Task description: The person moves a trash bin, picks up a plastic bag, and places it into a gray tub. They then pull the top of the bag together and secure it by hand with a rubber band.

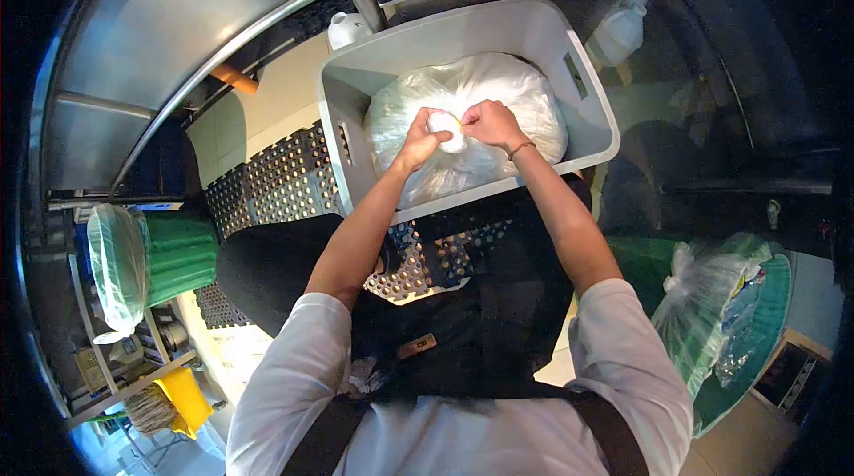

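While the clear plastic bag [498,93] lies inside the grey bin [598,120], its gathered neck [447,131] is gripped from both sides: the left hand [420,142] is closed around the bunched film on one side, and the right hand [491,123] is clenched on it from the other, with the two fists close together above the middle of the bag. A thin bracelet [521,149] is worn on the right wrist. The grey bin is seen standing on a perforated floor mat [280,178], just beyond a black apron [471,298], with a white jug [623,27] past its far corner and a steel surface [178,13] to the left. A green bin [774,298] lined with a filled bag is set well apart on the right. The step in hand is judged to be the closing of the bag's mouth by twisting or knotting. It would be done well if the film were gathered evenly, trapped air were pressed out before the twist is tightened, and the neck were pinched low, close to the contents, so that enough slack is left for a knot. Thin film is likely to tear if it is yanked, so the pull is best applied steadily and along the neck. What the bag contains cannot be told through the cloudy film.
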Demonstrator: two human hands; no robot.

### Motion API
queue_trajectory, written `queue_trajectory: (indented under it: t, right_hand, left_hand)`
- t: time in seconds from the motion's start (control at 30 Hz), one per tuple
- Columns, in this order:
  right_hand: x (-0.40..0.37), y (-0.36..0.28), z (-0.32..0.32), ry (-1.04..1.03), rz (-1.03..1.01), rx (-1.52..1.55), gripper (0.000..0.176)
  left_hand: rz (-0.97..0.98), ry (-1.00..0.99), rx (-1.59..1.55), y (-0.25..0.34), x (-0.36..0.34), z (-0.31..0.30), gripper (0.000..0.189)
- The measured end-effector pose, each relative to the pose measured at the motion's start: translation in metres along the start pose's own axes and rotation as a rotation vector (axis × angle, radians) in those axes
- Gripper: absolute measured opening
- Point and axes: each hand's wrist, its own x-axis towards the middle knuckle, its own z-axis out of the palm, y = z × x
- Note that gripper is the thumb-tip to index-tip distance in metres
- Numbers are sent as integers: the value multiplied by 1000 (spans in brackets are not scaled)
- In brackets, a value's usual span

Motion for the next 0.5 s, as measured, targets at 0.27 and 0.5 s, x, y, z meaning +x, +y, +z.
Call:
queue_trajectory:
  t: [0.27,0.5]
  right_hand:
    - [3,-3,5,84,80,-102,8]
    - [5,18,-5,-36,142,-59,10]
  left_hand:
    - [32,-10,-40,6,-3,4,35]
    - [-155,-82,-152,7,-4,11,48]
